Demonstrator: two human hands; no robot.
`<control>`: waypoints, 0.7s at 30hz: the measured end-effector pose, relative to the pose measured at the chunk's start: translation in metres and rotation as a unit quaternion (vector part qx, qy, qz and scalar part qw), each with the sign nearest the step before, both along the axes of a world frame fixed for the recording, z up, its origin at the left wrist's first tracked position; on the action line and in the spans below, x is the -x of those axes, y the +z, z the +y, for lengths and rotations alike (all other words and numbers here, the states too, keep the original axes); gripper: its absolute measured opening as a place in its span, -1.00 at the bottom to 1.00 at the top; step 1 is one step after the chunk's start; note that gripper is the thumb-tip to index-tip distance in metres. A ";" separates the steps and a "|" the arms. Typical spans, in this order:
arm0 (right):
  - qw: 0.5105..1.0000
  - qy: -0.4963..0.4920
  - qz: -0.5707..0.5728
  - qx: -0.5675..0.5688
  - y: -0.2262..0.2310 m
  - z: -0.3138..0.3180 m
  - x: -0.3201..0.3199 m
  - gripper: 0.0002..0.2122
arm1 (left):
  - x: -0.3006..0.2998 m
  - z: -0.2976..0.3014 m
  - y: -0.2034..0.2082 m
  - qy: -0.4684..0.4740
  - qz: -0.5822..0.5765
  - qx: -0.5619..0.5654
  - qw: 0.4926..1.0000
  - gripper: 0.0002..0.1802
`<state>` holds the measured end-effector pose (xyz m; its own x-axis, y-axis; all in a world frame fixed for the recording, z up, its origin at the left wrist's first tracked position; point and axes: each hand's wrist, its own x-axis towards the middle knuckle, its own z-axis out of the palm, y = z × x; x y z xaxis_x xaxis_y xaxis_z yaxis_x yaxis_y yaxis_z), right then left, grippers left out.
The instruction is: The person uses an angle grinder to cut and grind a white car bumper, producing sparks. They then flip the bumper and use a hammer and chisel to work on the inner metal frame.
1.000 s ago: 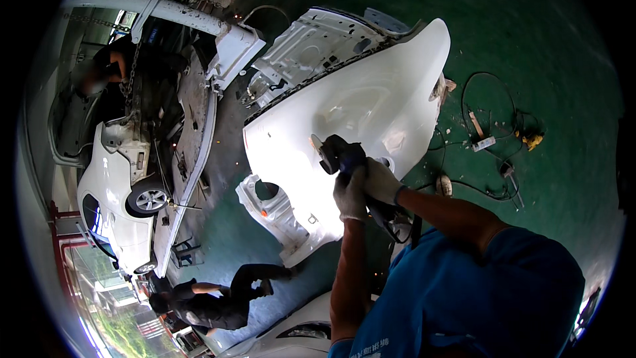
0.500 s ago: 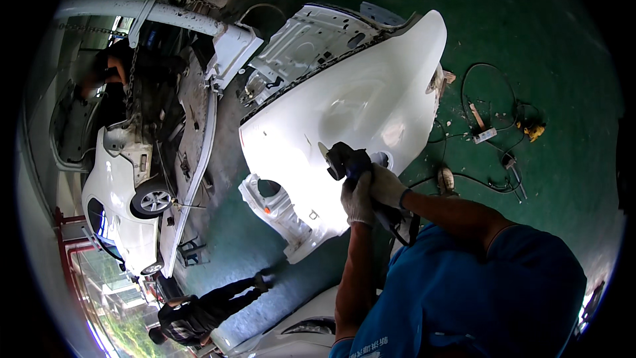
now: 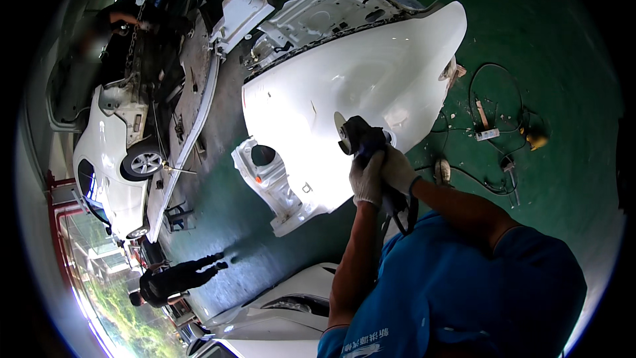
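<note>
Both my hands wear whitish gloves and grip a dark angle grinder (image 3: 364, 138). A thin, pale disc (image 3: 340, 127) stands almost edge-up on its left side. My left hand (image 3: 366, 182) is wrapped round the near part of the grinder's body. Close against it, my right hand (image 3: 399, 169) clasps the body from the right; some fingers are hidden. Under and beyond the tool lies a large white car body panel (image 3: 291, 122), with a small dark mark left of the disc. I cannot tell whether the disc touches the panel.
A cable and power strip (image 3: 487, 134) lie on the green floor (image 3: 556, 93) at right, near a yellow tool (image 3: 535, 139). A white car (image 3: 112, 152) stands on a metal frame at left, where one person bends. Another person (image 3: 175, 283) walks at lower left. A white car (image 3: 278, 318) stands near me.
The view has shifted, so the panel appears higher. My hands and the grinder appear higher and further right, with the disc's face showing more. The walking person has moved left.
</note>
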<state>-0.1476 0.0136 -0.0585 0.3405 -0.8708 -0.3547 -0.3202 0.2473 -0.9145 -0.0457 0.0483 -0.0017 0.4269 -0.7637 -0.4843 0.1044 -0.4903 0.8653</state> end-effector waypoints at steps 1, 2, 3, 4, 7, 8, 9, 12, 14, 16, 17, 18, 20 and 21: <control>1.000 -0.005 -0.001 -0.003 -0.002 0.000 0.001 -0.66 | 0.000 0.000 0.001 -0.011 -0.002 -0.002 1.000 -0.37; 1.000 -0.010 -0.004 -0.008 -0.004 0.001 0.002 -0.66 | 0.001 0.000 -0.003 -0.011 -0.005 0.001 1.000 -0.39; 1.000 -0.009 -0.012 -0.013 0.000 0.001 0.003 -0.66 | 0.001 0.000 -0.002 -0.009 -0.003 0.002 1.000 -0.39; 1.000 -0.008 -0.021 -0.019 0.005 0.001 0.004 -0.66 | 0.002 0.000 0.001 -0.008 -0.002 0.003 1.000 -0.39; 0.999 -0.015 -0.027 -0.038 -0.001 0.000 0.002 -0.66 | 0.003 -0.004 0.004 -0.004 -0.011 -0.004 1.000 -0.36; 0.998 -0.020 -0.025 -0.045 -0.006 0.000 0.002 -0.66 | 0.003 -0.006 0.003 -0.003 -0.016 -0.008 1.000 -0.35; 0.999 -0.012 -0.025 -0.032 0.002 -0.001 0.001 -0.66 | -0.001 -0.005 0.001 0.006 -0.013 -0.010 1.000 -0.35; 1.000 0.008 -0.018 -0.025 0.021 -0.008 -0.008 -0.64 | -0.013 -0.008 0.003 0.022 -0.019 -0.018 0.999 -0.39; 0.999 0.012 -0.024 -0.018 0.028 -0.013 -0.014 -0.64 | -0.022 -0.012 0.003 0.013 -0.034 -0.010 0.999 -0.39; 1.000 0.024 -0.011 0.016 0.024 -0.022 -0.021 -0.66 | -0.022 -0.022 0.018 0.011 -0.036 -0.009 0.999 -0.39; 1.000 0.020 -0.016 0.015 0.022 -0.024 -0.024 -0.67 | -0.025 -0.026 0.018 0.008 -0.041 -0.008 0.999 -0.38; 0.999 0.018 -0.023 0.014 0.023 -0.026 -0.028 -0.67 | -0.030 -0.029 0.017 0.007 -0.047 -0.006 0.999 -0.38; 0.999 0.027 -0.022 0.042 0.023 -0.030 -0.034 -0.68 | -0.037 -0.034 0.015 0.009 -0.048 0.002 0.999 -0.38; 0.997 0.038 -0.013 0.070 0.022 -0.032 -0.035 -0.68 | -0.039 -0.035 0.014 0.012 -0.041 0.008 0.999 -0.38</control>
